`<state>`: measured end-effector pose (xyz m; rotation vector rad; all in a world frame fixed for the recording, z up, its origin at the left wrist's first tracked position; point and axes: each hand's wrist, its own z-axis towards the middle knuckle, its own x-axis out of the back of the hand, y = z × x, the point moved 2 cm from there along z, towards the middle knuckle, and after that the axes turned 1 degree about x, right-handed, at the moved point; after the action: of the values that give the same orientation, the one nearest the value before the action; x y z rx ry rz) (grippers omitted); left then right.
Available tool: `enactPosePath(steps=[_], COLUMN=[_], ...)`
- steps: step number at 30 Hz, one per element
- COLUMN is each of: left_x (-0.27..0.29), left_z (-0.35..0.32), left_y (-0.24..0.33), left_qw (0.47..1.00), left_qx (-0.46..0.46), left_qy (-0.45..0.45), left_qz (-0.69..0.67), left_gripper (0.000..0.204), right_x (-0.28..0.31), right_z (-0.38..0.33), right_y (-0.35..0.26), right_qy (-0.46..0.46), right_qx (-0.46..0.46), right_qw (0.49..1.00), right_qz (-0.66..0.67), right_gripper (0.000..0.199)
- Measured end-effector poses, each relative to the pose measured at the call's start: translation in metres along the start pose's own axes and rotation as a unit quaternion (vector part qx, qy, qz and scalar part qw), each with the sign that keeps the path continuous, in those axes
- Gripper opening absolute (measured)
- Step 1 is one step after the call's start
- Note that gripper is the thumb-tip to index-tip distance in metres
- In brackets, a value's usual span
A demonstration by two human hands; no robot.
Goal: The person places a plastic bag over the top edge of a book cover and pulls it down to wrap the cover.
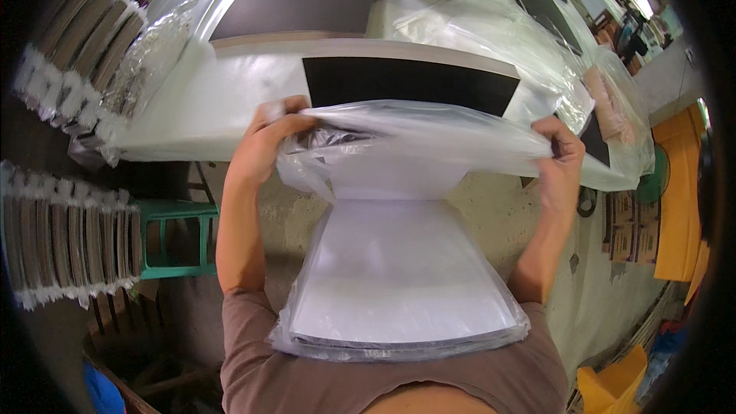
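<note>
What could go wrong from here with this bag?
Tearing: the left hand and right hand grip the clear plastic bag by its upper edge; thin film might split there.
Slipping: the white-faced contents could slide if a grip loosens.
Snagging: the film, close to the black board, might catch its edge.

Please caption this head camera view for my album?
Left hand and right hand grip one end of a clear plastic bag with a white-topped stack inside.
</note>
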<state>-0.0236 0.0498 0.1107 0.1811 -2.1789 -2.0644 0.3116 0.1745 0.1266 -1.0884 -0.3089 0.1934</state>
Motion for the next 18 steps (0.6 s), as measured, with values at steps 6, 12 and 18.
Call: enactPosePath(steps=[6,12,18], left_x=[0.003,0.018,0.018], left_z=[0.005,-0.034,-0.078], left_y=[-0.052,-0.199,-0.337], left_qw=[0.995,0.958,0.915], left_qx=[0.091,0.206,0.305], left_qy=[-0.027,-0.008,0.109], left_qz=[-0.038,-0.200,-0.241], left_gripper=[0.025,0.045,0.042], right_x=[0.002,0.011,-0.014], right_z=[-0.040,-0.154,-0.167], right_y=[0.042,0.181,0.195], right_qy=[-0.080,-0.049,-0.049], right_qx=[-0.295,-0.426,-0.416], right_qw=[0.870,0.849,0.808], right_qz=[0.386,0.309,0.414], right_gripper=[0.048,0.054,0.047])
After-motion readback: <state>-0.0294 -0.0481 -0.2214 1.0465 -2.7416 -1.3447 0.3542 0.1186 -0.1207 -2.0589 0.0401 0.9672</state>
